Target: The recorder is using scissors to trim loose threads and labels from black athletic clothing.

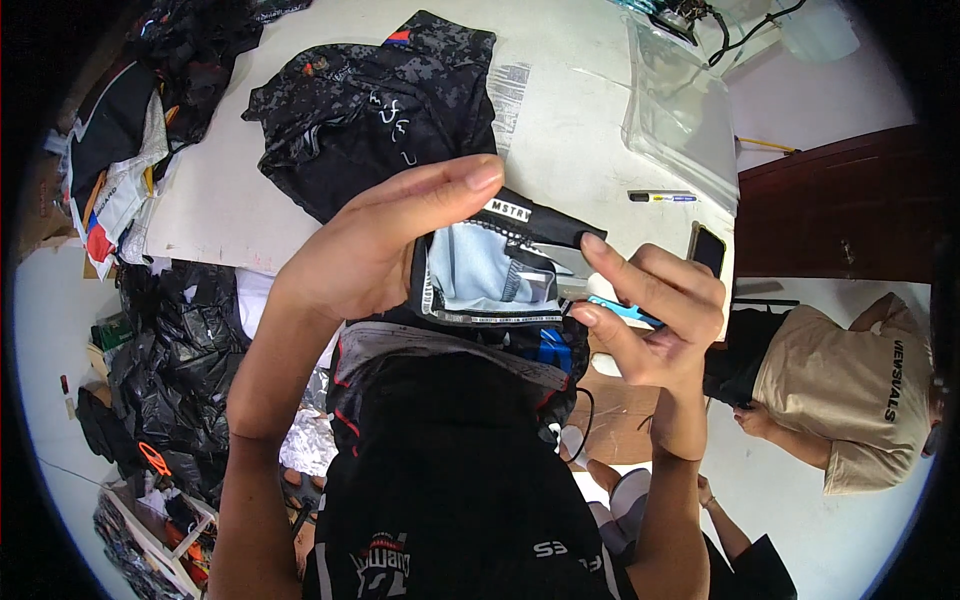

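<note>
A black camouflage-patterned jersey (390, 110) lies across the white table, its near end raised in front of me. The lifted part is a banded opening (490, 270) with a pale blue-grey inside and a dark trim edge. My left hand (370, 235) grips the opening's left side, thumb above and its other fingers partly hidden by the cloth. Opposite it, my right hand (660, 310) is closed around small blue-handled thread snips (622, 308), with the blades toward the cloth. Its index fingertip touches the upper right corner of the opening.
On the white table (570, 100) are clear plastic sheets (680, 120), a marker (662, 197) and a phone (707, 248). Dark garments (120, 120) pile at the left edge. Black plastic bags (180, 360) stand below. A person in a beige shirt (830, 385) is at the right.
</note>
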`<state>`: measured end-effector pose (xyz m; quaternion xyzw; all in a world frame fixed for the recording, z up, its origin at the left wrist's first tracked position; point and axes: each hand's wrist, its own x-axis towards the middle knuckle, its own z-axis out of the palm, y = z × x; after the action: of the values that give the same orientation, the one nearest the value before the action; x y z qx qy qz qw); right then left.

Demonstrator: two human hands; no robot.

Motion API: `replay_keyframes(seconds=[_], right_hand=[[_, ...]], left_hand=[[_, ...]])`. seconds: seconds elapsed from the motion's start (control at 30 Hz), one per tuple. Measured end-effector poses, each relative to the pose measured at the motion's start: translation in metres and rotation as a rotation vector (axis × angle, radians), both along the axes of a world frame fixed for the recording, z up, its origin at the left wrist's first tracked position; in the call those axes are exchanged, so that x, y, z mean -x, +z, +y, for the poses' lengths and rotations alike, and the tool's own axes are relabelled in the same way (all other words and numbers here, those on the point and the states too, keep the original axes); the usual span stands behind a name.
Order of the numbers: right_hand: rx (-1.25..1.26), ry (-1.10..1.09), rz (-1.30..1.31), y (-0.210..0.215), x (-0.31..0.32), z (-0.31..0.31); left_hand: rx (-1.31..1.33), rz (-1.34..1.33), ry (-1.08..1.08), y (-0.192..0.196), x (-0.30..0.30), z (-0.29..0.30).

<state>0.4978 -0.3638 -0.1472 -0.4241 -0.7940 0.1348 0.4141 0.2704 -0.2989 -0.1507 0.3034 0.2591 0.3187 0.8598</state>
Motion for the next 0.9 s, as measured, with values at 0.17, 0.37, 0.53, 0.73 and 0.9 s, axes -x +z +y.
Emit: replay_keyframes(seconds=[0.17,0.37,0.53,0.73,0.9], right_hand=[[-0.076,-0.015,-0.012,-0.003,0.004,0.000],[-0.243,-0.113,-0.169,-0.007,0.007,-0.002],[-0.341,-0.114,-0.277,-0.007,0.002,-0.002],[-0.341,-0.094,-0.233,-0.007,-0.002,-0.001],[-0.365,-0.065,-0.239,-0.012,-0.003,0.000]], left_hand=[[0.002,-0.014,-0.011,-0.003,-0.003,0.001],[0.041,-0.060,-0.036,-0.002,-0.006,0.000],[0.040,0.017,-0.005,-0.001,-0.008,0.001],[0.041,-0.003,-0.023,0.003,-0.013,0.000],[0.060,0.035,-0.012,0.006,-0.014,-0.001]])
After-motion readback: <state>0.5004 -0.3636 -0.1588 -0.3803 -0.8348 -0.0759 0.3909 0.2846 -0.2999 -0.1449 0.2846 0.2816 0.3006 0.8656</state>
